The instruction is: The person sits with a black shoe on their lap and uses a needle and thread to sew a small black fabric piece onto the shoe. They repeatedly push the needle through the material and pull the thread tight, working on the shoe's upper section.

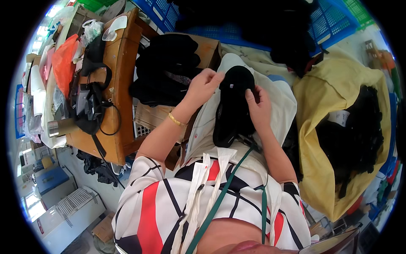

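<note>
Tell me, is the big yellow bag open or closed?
Open. The yellow bag gapes wide at its mouth, and a heap of black garments shows inside it.

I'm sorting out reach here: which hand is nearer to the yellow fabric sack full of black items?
The right hand. It holds the black cloth piece beside the yellow fabric sack; the left hand pinches the piece's far side, further from the sack.

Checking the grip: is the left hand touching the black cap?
Touching. The head view shows the left hand pinching the edge of the black cap.
</note>
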`<action>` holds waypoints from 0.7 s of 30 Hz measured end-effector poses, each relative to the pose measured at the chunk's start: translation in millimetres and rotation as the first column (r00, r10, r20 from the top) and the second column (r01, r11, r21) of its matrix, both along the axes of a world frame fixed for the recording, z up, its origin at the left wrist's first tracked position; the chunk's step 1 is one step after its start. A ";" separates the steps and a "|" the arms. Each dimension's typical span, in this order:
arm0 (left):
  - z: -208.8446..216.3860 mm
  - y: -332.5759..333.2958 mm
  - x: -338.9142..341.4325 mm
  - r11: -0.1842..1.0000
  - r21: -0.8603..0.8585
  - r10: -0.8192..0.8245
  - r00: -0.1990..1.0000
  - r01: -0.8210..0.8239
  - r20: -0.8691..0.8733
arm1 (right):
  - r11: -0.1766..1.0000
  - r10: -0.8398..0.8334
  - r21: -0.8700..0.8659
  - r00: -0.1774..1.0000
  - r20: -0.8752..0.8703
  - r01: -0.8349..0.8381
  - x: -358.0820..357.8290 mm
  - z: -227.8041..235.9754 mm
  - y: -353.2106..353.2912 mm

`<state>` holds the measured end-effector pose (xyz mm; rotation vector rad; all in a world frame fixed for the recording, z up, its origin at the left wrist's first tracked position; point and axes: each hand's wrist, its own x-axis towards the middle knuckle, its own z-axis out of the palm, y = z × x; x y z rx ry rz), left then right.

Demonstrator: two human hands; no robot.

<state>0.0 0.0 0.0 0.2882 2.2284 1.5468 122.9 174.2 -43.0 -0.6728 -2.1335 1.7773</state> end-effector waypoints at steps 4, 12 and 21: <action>2.7 18.4 -13.2 0.970 0.086 -0.240 0.947 0.226 0.212 | 0.984 0.098 0.150 0.995 -0.013 -0.095 -10.9 8.1 15.2; -14.0 18.9 -9.9 0.940 0.282 -0.268 0.926 0.191 0.267 | 0.796 0.474 0.519 0.855 -0.211 -0.313 -48.5 63.2 35.9; -44.9 13.0 -3.6 0.899 0.435 -0.206 0.931 0.059 0.300 | 0.699 0.663 0.443 0.741 -0.108 -0.562 -69.9 30.3 36.3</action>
